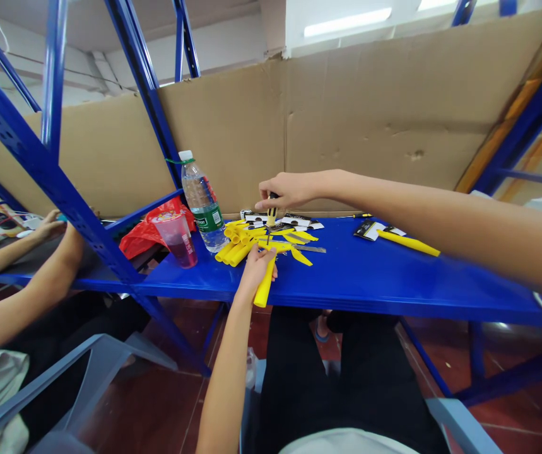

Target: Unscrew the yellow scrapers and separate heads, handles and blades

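My left hand (pixel 254 272) is closed around a yellow plastic handle (pixel 264 287), whose hollow end points down past the table's front edge. Above it, my right hand (pixel 284 190) grips a screwdriver (pixel 271 217) with a black and yellow grip, held upright. Its shaft points down at the upper part of the yellow piece near my left fingertips; the exact contact is too small to make out. Several yellow tubes (pixel 237 253) lie in a pile just left of my left hand. Flat yellow pieces (pixel 301 256) and a metal blade (pixel 315 249) lie to the right.
A water bottle (pixel 204 205) and a cup of red drink (pixel 178 243) stand left of the pile, beside a red plastic bag (pixel 141 233). Black and white cards (pixel 368 230) and a finished-looking yellow tool (pixel 410 242) lie right. A co-worker's arms (pixel 57 265) are at far left.
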`<state>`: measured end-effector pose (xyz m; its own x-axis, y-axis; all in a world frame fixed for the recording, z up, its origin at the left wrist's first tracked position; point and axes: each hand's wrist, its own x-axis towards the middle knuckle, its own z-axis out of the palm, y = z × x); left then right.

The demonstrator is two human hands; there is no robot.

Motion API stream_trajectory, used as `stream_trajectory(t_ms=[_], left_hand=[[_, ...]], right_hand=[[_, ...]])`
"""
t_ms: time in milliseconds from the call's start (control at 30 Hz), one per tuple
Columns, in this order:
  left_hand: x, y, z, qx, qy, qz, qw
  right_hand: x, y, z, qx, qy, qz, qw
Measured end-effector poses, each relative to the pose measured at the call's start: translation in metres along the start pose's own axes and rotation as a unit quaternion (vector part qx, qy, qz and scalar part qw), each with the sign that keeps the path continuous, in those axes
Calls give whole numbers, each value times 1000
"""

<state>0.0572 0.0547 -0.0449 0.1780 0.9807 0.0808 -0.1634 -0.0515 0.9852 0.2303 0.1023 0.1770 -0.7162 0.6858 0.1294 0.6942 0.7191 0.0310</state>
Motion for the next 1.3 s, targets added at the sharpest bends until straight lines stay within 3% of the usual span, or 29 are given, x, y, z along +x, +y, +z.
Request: stream_trajectory(t_ms=[200, 367, 500, 633, 800, 933, 1033, 1100, 1167, 1300], left_hand=[[0, 0, 0, 6, -5, -1, 1000], [-1, 2, 1, 16, -6, 22, 1000], [-2, 4, 2, 10, -3, 20, 1000], [-2, 2, 2, 0, 3, 21, 1000], [1, -1, 1, -7, 7, 31, 999], [1, 2, -1, -14, -10, 41, 999], [2, 2, -2, -30, 0, 45, 999], [4, 1, -3, -47, 10, 45, 998], [8, 1, -5, -61, 17, 40, 997], [20, 14, -9, -27, 25, 9, 999]], right_hand=[[-2, 1, 0, 11, 8, -12, 1000], [1, 5, -1, 9, -44, -24, 999], [1, 7, -1, -13, -37, 10, 999], [-1, 14, -3, 26, -31, -28, 999], [-4, 36, 13, 50, -104, 47, 992], [-26, 57, 33, 118, -6, 86, 989], [-51, 71, 49, 121, -9, 78, 990], [-65, 80, 69, 166, 58, 93, 980], [-74, 89, 98, 229, 144, 133, 953], [-80, 106, 166, 341, 229, 236, 881]])
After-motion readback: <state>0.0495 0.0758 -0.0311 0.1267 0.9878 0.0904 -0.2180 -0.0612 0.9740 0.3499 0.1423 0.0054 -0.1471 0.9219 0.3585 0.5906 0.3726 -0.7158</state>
